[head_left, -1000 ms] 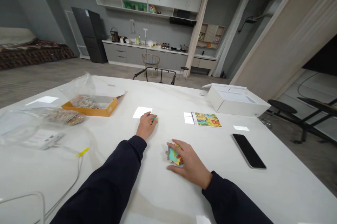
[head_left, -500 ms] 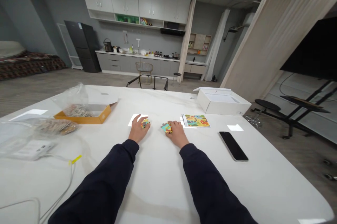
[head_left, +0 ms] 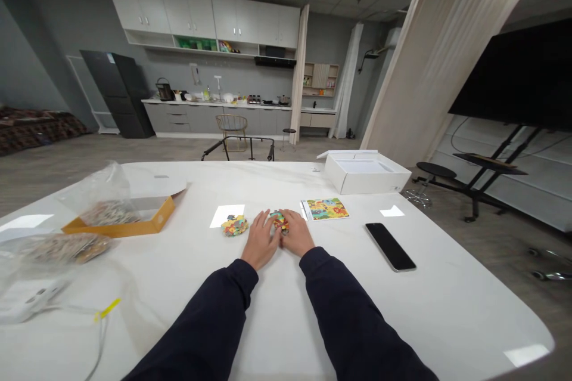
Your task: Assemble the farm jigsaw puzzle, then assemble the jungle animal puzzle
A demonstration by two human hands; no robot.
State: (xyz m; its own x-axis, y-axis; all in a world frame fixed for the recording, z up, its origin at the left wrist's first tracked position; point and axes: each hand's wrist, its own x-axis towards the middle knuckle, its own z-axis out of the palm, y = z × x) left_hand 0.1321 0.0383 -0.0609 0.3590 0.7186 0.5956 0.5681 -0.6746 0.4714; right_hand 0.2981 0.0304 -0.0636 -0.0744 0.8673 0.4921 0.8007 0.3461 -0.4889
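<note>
Colourful jigsaw pieces (head_left: 280, 222) lie between my hands on the white table, partly covered by my fingers. My left hand (head_left: 261, 242) curls its fingers and thumb at their left edge. From the right, my right hand (head_left: 297, 234) closes over the same pieces, its thumb side almost touching the left hand. The fingertips are partly hidden. Just left of my hands sits a small pile of jigsaw pieces (head_left: 235, 225), on the near edge of a bright white patch. A picture card (head_left: 328, 209) with a colourful animal scene lies right of my right hand.
A black phone (head_left: 390, 247) lies at right, and an open white box (head_left: 366, 173) stands behind it. At left are a yellow box (head_left: 152, 221) holding a bag of pieces, another plastic bag (head_left: 67, 248) of pieces, and a white power strip (head_left: 33, 303) with a cable.
My left hand has moved right, away from the small pile, to the pieces at my right hand. The pile is now uncovered. The whole view has shifted slightly.
</note>
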